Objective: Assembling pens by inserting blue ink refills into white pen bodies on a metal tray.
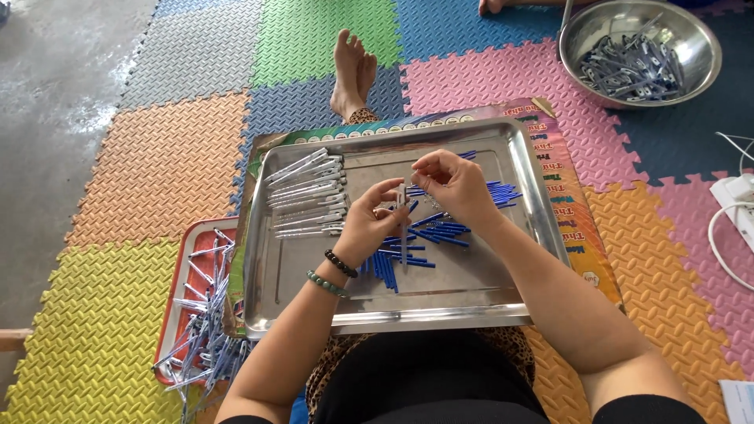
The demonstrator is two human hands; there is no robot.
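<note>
Foam puzzle mats (157,169) are covering the floor all around the hands: orange and yellow lying left of them, grey, green and blue beyond them, pink and dark blue to the right beyond, orange continuing right and near. Bare grey concrete (55,94) is showing far left, past the mats, catching soft daylight. A white cable (726,243) and white power strip (738,196) are lying at the right edge. No walls, windows or furniture are showing.
</note>
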